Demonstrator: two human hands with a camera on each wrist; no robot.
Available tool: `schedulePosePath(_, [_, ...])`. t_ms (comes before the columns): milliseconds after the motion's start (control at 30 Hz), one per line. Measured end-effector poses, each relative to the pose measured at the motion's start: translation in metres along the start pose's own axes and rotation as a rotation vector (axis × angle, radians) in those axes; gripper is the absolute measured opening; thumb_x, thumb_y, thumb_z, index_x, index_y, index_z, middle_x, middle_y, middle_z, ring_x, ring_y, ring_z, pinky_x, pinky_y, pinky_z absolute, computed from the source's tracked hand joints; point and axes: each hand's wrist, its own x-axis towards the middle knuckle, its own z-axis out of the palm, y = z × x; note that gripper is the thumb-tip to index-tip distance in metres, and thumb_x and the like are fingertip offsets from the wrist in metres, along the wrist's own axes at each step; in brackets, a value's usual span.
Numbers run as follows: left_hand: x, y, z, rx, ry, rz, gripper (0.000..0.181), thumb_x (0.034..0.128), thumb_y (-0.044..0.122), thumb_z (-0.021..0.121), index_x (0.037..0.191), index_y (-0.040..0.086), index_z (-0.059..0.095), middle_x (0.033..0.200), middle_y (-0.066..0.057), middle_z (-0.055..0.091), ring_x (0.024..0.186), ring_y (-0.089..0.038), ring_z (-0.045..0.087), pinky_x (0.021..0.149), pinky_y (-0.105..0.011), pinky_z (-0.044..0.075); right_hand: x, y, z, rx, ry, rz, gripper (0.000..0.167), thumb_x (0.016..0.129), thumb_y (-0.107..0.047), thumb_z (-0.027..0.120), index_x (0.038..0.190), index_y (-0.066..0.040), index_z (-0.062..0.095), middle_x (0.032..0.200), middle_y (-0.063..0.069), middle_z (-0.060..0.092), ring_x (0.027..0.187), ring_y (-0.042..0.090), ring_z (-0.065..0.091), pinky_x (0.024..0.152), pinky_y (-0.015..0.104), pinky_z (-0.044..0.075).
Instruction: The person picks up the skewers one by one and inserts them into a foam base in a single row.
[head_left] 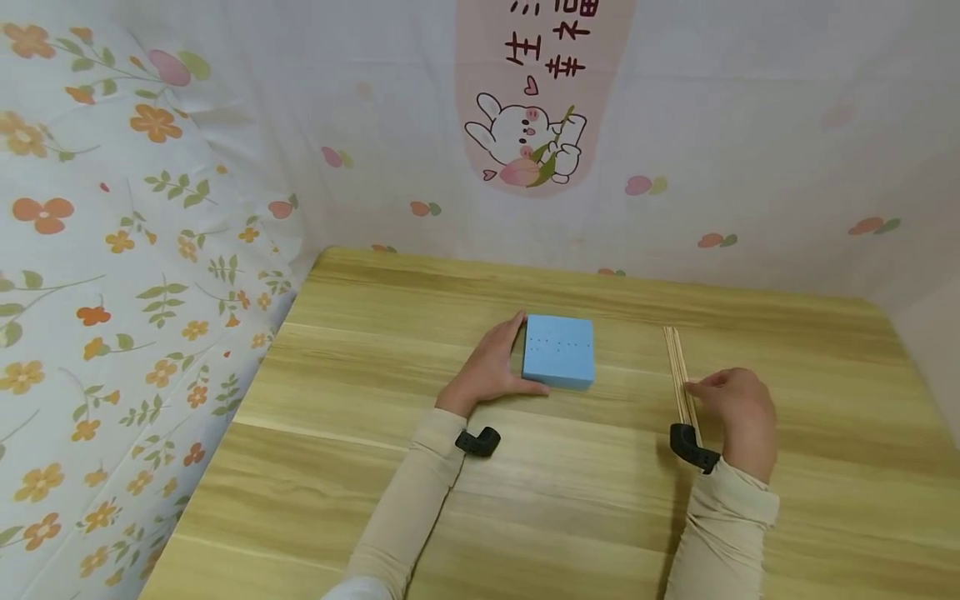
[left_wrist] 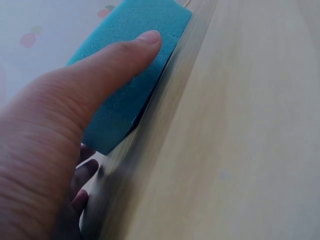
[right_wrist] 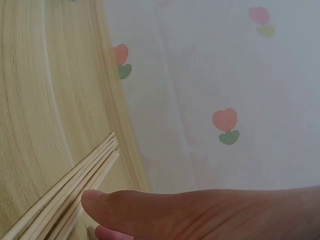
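Observation:
A light blue block with rows of small holes in its top lies on the table. My left hand grips it, the thumb along the front side and a finger reaching the back left corner. In the left wrist view the thumb of that hand presses on the side of the block. Several thin wooden sticks lie in a narrow bundle to the right. At the bundle's right edge my right hand pinches a stick; the right wrist view shows the thumb of this hand against the sticks.
The wood-patterned table ends at a white printed cloth behind it. Floral cloth hangs at the left. A black wrist mount sits on the left sleeve and another on the right, over the sticks' near ends.

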Motion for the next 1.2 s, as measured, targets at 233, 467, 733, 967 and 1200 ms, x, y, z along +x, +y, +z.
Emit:
schedulePosePath(233, [-0.001,-0.001,0.004,0.020,-0.011,-0.018,0.131,0.0731,0.052,0.092,0.167,0.007,0.013,0.167,-0.010,0.032,0.155,-0.029,0.027,0.126,-0.046,0.022,0.002,0.008,0.005,0.002,-0.009,0.012,0.046,0.101,-0.030,0.064,0.114,0.013,0.069,0.132,0.039,0.055,0.114,0.055,0.054,0.086,0.059,0.050])
schedulePosePath(467, [-0.004,-0.001,0.005,0.034,-0.026,-0.033,0.129,0.0747,0.053,0.091,0.167,0.008,0.012,0.169,-0.009,0.028,0.156,-0.029,0.025,0.127,-0.045,0.019,0.005,0.012,0.011,0.005,0.008,0.010,0.043,0.101,-0.028,0.065,0.110,0.013,0.072,0.128,0.038,0.059,0.106,0.048,0.058,0.075,0.047,0.050])
schedulePosePath(733, [-0.002,-0.003,0.004,0.053,-0.024,-0.034,0.130,0.0749,0.057,0.089,0.167,0.009,0.011,0.170,-0.009,0.025,0.156,-0.028,0.023,0.127,-0.046,0.020,0.008,0.010,0.011,0.017,-0.017,0.013,0.042,0.103,-0.026,0.061,0.111,0.013,0.070,0.117,0.032,0.064,0.092,0.037,0.057,0.064,0.036,0.046])
schedulePosePath(967, [0.001,-0.001,0.002,0.055,-0.015,-0.038,0.130,0.0750,0.058,0.089,0.167,0.010,0.012,0.170,-0.010,0.025,0.156,-0.029,0.024,0.126,-0.048,0.021,0.011,0.008,0.006,0.005,-0.029,-0.016,0.045,0.104,-0.027,0.059,0.113,0.016,0.069,0.117,0.032,0.063,0.092,0.036,0.056,0.064,0.036,0.046])
schedulePosePath(1200, [0.001,-0.001,0.002,0.052,-0.026,-0.045,0.129,0.0758,0.058,0.088,0.167,0.010,0.011,0.170,-0.009,0.025,0.156,-0.028,0.023,0.127,-0.047,0.020,0.009,0.008,0.005,0.024,-0.082,0.003,0.051,0.104,-0.031,0.058,0.122,0.017,0.064,0.136,0.041,0.051,0.117,0.053,0.051,0.085,0.057,0.050])
